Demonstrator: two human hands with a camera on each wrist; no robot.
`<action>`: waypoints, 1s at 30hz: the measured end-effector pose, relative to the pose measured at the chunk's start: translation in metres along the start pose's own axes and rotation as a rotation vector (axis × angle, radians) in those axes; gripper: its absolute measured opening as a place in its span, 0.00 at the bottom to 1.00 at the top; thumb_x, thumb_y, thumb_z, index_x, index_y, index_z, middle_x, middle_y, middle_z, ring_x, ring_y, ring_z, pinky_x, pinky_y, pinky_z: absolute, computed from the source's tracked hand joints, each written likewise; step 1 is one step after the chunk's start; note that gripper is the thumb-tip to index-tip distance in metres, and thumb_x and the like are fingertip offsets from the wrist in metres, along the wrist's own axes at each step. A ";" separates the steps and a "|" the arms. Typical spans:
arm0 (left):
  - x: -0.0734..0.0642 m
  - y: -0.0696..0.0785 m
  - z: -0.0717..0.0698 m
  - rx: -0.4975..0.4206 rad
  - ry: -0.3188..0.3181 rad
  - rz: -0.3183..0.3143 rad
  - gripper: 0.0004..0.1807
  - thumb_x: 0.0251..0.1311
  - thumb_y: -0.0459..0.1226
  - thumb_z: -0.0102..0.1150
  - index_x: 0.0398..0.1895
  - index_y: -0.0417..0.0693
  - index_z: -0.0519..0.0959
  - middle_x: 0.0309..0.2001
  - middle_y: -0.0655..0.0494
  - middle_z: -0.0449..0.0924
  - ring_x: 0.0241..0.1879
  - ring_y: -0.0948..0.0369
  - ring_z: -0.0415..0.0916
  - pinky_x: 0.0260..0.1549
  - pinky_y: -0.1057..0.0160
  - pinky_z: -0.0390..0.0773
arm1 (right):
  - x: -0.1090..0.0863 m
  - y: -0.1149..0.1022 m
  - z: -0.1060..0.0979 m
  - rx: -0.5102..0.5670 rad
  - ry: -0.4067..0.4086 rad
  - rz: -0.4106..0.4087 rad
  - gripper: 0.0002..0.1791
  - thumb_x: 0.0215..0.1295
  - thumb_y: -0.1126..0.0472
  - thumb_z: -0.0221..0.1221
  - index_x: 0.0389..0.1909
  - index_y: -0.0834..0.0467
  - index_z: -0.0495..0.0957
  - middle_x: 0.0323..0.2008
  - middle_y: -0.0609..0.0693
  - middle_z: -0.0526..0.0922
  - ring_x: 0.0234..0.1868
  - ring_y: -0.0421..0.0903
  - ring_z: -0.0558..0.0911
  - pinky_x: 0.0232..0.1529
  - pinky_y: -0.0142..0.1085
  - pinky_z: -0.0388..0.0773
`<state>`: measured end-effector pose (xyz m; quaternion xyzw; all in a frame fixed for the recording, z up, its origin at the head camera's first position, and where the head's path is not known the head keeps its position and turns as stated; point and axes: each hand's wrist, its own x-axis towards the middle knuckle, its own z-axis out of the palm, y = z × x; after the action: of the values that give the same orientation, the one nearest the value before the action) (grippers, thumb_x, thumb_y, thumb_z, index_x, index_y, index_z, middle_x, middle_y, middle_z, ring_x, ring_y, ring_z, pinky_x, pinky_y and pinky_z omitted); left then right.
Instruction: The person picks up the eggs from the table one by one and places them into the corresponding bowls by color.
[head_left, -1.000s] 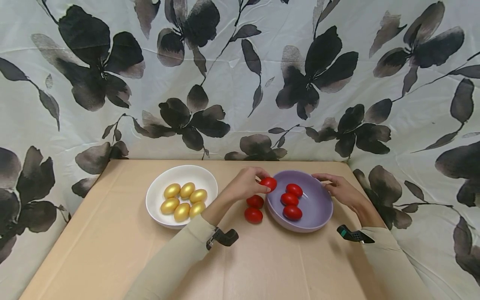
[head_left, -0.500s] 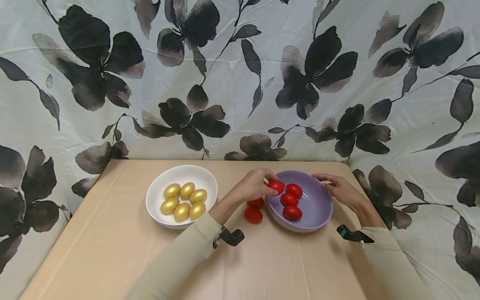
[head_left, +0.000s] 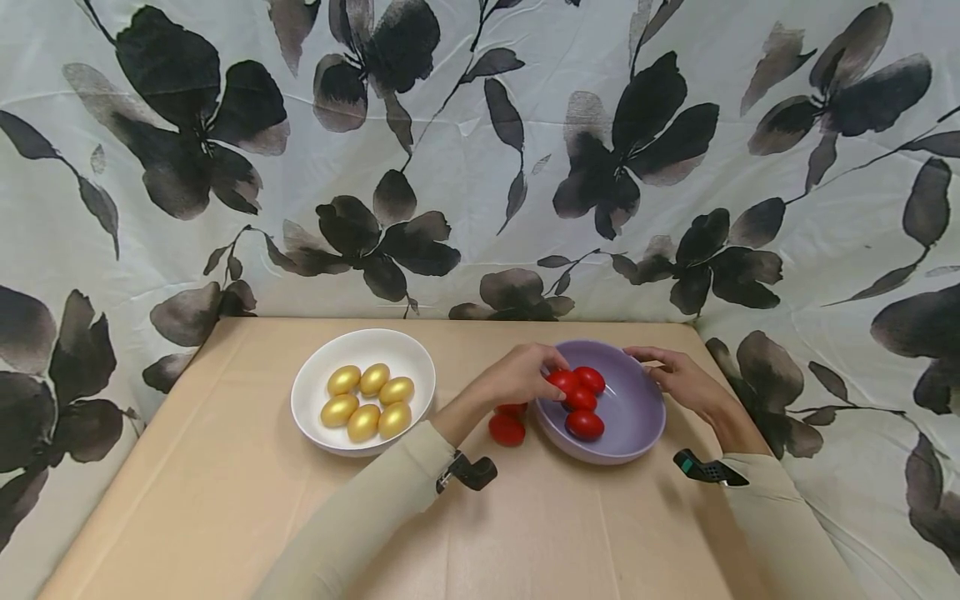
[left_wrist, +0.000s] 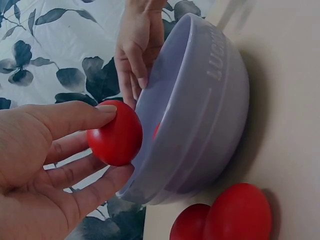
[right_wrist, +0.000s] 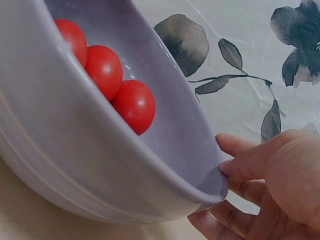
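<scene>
My left hand [head_left: 525, 372] pinches a red egg [left_wrist: 116, 134] between thumb and fingers, at the left rim of a purple bowl [head_left: 630, 412]. Inside that bowl three red eggs [head_left: 585, 425] lie in a row; in the right wrist view the same eggs [right_wrist: 135, 106] show past the rim. On the right side, my right hand [head_left: 686, 383] holds the bowl's rim, thumb on top and fingers against the outside. Two more red eggs [head_left: 507, 430] rest on the table left of the bowl, one partly hidden behind my left wrist.
A white bowl [head_left: 411, 357] with several golden eggs [head_left: 363, 423] stands left of my left forearm on the light wooden table [head_left: 225, 500]. A floral cloth [head_left: 480, 167] hangs behind the table's back edge.
My left hand has moved right with its red egg, from beside the purple bowl to over its left rim. My right hand has stayed on the rim.
</scene>
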<state>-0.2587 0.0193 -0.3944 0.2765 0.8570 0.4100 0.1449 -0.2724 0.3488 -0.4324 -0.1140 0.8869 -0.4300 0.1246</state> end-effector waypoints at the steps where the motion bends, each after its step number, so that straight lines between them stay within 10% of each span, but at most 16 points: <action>1: 0.001 0.000 0.001 0.006 -0.005 0.002 0.21 0.57 0.34 0.73 0.55 0.45 0.84 0.46 0.55 0.83 0.46 0.60 0.76 0.43 0.70 0.80 | 0.000 0.000 0.000 0.001 -0.001 0.000 0.26 0.76 0.69 0.46 0.71 0.55 0.71 0.69 0.62 0.72 0.63 0.63 0.76 0.60 0.50 0.80; 30: 0.020 0.009 0.029 0.211 -0.107 0.019 0.21 0.55 0.35 0.75 0.53 0.45 0.84 0.48 0.56 0.83 0.49 0.61 0.75 0.49 0.72 0.77 | 0.008 0.003 -0.004 -0.003 -0.012 -0.002 0.26 0.76 0.70 0.46 0.71 0.54 0.71 0.69 0.61 0.72 0.65 0.62 0.74 0.62 0.49 0.78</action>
<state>-0.2579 0.0536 -0.4054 0.3200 0.8837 0.3036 0.1565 -0.2812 0.3514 -0.4334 -0.1176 0.8866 -0.4282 0.1294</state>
